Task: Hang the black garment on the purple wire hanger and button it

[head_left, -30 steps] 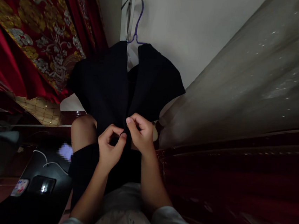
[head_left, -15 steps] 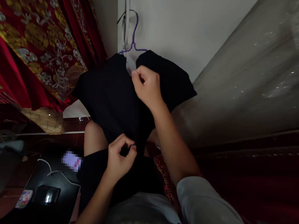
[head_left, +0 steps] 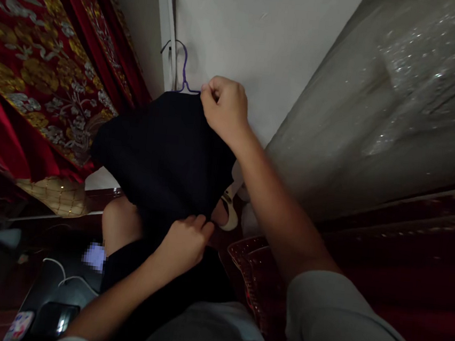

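A black garment (head_left: 161, 148) hangs by its upper edge from a purple hanger (head_left: 185, 70), its lower part reaching down over my lap. My right hand (head_left: 225, 106) is closed in a pinch at the garment's top edge, close to the right arm of the hanger. Lower down, my left hand (head_left: 186, 241) has its fingers curled onto the garment's bottom right edge, knuckles up. Dark folds run between the two hands. The cloth is too dark to make out its fastenings or exact cut.
Red embroidered cloth (head_left: 40, 61) hangs at the left. Plastic-wrapped goods (head_left: 361, 114) lean at the right, before a white wall (head_left: 265, 29). A black stool or table (head_left: 55, 288) at lower left bears phones and a white cable (head_left: 61, 268). A carved wooden edge (head_left: 248, 263) lies right.
My right hand has risen to the hanger's level, drawing the garment's right side over so the pale gap at its neck is covered. My left hand has turned knuckles up. The view has shifted.
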`<action>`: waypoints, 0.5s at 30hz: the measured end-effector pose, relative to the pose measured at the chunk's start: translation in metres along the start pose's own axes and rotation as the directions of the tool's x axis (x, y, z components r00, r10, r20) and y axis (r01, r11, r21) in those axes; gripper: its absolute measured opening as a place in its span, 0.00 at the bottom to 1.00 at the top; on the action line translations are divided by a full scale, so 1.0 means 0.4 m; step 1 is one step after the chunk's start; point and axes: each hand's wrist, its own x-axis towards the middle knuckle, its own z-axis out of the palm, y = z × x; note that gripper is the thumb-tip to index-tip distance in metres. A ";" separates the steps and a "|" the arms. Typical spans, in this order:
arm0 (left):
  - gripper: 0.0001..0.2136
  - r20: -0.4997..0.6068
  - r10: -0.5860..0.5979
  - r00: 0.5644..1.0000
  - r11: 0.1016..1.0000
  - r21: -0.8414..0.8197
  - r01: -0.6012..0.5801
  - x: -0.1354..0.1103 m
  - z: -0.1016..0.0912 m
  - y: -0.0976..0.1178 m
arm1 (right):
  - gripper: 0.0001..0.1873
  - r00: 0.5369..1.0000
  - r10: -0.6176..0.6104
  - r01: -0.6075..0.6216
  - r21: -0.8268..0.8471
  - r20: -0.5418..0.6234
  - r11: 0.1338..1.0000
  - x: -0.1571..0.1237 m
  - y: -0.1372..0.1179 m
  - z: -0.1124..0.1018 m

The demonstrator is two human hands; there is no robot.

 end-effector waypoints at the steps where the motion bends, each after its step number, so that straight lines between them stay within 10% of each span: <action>1: 0.10 0.081 0.026 0.996 0.996 0.086 -0.033 0.009 -0.011 0.005 | 0.20 1.000 0.002 -0.002 0.022 0.021 1.000 -0.005 0.001 0.002; 5: 0.08 0.189 0.086 0.978 0.982 0.151 -0.115 0.034 -0.079 -0.019 | 0.20 0.992 0.105 -0.117 0.227 0.066 0.967 -0.027 -0.005 0.005; 8: 0.08 -0.120 0.056 0.991 0.996 0.074 -0.048 0.065 -0.170 -0.081 | 0.21 0.963 0.240 -0.271 0.437 0.125 0.858 -0.044 -0.033 -0.001; 12: 0.12 -0.681 0.008 0.732 0.993 -0.079 -0.085 0.149 -0.298 -0.191 | 0.20 0.940 0.277 -0.342 0.557 0.199 0.757 -0.075 -0.093 -0.020; 15: 0.07 -0.753 0.056 0.656 0.986 -0.063 -0.156 0.209 -0.349 -0.250 | 0.18 0.956 0.244 -0.293 0.566 0.164 0.771 -0.091 -0.124 -0.035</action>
